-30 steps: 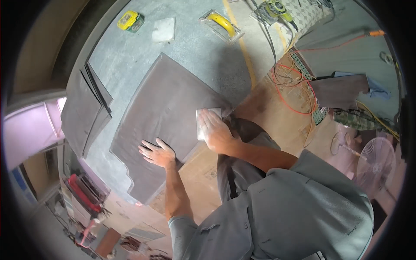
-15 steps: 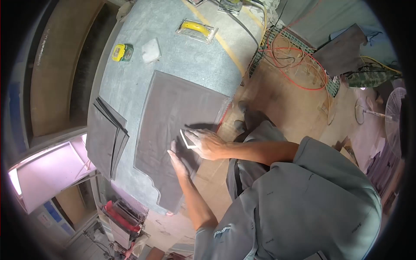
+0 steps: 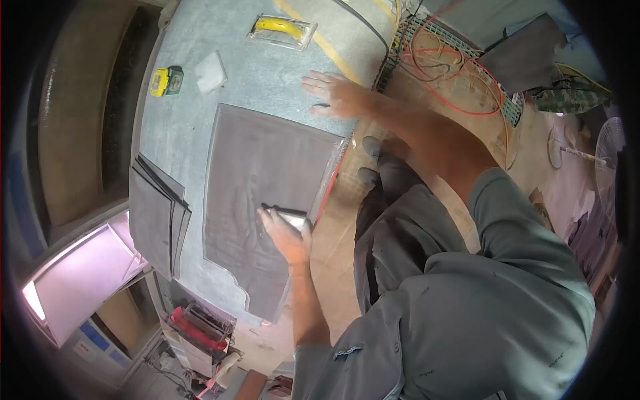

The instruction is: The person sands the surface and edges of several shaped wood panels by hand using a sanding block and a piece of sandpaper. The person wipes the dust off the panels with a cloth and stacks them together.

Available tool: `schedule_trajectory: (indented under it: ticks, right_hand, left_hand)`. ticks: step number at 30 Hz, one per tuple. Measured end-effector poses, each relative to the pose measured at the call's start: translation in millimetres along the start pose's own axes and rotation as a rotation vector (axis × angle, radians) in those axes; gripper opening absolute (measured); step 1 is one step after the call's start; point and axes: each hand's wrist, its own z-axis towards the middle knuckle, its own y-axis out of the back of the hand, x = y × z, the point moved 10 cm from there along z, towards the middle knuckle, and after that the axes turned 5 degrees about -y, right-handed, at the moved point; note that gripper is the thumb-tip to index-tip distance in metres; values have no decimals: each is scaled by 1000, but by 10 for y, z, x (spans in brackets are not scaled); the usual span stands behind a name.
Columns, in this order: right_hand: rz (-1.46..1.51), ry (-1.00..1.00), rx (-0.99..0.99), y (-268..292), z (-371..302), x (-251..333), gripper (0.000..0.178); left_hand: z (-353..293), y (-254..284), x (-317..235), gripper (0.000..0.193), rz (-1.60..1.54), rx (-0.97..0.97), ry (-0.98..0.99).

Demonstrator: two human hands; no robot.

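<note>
A dark grey-brown flat panel point(image 3: 267, 153) lies on the pale blue-grey worktop point(image 3: 273, 80), one of its lower edges cut in a wavy curve. On the panel's lower right part my left hand point(image 3: 288, 239) grips a small rectangular block point(image 3: 293, 219), dark along one side and whitish on its face. My right hand point(image 3: 337, 95) is stretched out over the worktop beyond the panel's upper right corner. Its fingers are spread and hold nothing. White dust coats the fingers.
A yellow-handled trowel-like tool point(image 3: 281, 31), a white square pad point(image 3: 211, 72) and a yellow tape measure point(image 3: 165, 81) lie at the far side. Thin dark sheets point(image 3: 159, 217) are stacked at left. Red hoses point(image 3: 460, 70) tangle on the floor; a fan point(image 3: 608, 153) stands at right.
The block has passed from my right hand to my left. My right hand has moved up and away from the panel, over the bare worktop. The view has shifted slightly.
</note>
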Motion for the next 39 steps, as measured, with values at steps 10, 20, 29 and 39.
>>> schedule_trajectory:
  ticks: [10,20,29,39]
  right_hand:
    - [45,-68,-20,-29,-11,22,68]
    - [-2,-126,-24,-72,-52,-86,70]
    - [5,-47,-47,-38,9,32,73]
    - [1,-87,-66,-37,12,74,72]
  left_hand:
    - [518,-599,-632,78,13,75,-96]
    - [572,-500,-285,74,64,169,-88]
    - [1510,-881,-1027,68,123,105,-252]
    - [1236,-877,-1209,66,108,96,-284]
